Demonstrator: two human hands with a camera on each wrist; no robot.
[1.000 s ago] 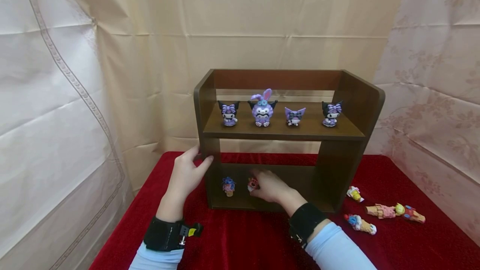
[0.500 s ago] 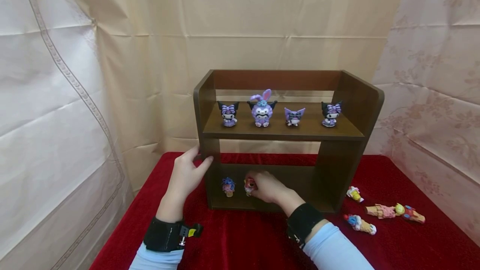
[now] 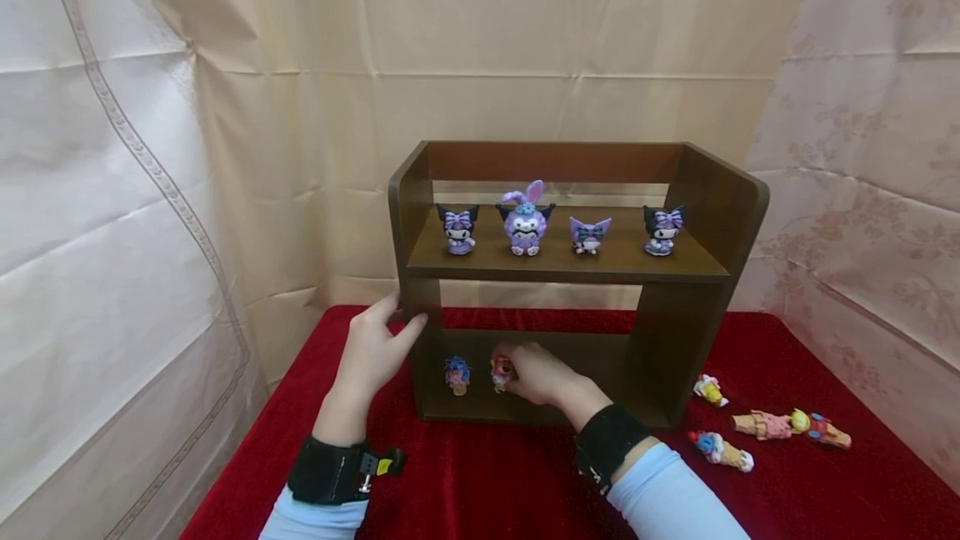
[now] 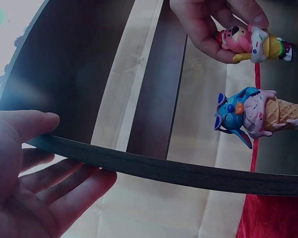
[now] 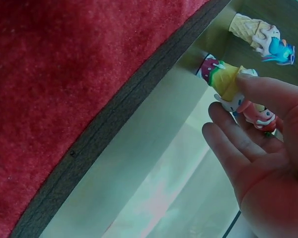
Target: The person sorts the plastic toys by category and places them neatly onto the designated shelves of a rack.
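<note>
My right hand (image 3: pixel 538 372) pinches a pink bear figurine (image 5: pixel 227 84) on a yellow ice-cream cone, thumb on one side and fingers on the other. The figurine is upright, its base at the lower board of a dark wooden shelf (image 3: pixel 570 276). To its left stands a blue character figurine (image 4: pixel 238 114) with pink ice cream on a waffle cone, which no hand touches. At the shelf's left side panel (image 4: pixel 154 166), my left hand (image 3: pixel 378 348) holds the front edge, thumb inside and fingers outside.
On the upper board stand several purple-and-black figurines (image 3: pixel 525 227). More ice-cream figurines (image 3: pixel 722 450) lie on the red cloth (image 3: pixel 480 482) to the right of the shelf. Pale curtains (image 3: pixel 570 40) hang behind and at both sides.
My right hand has shifted slightly left with the pink bear figurine, which has turned more upright. The left hand has stayed at the side panel.
</note>
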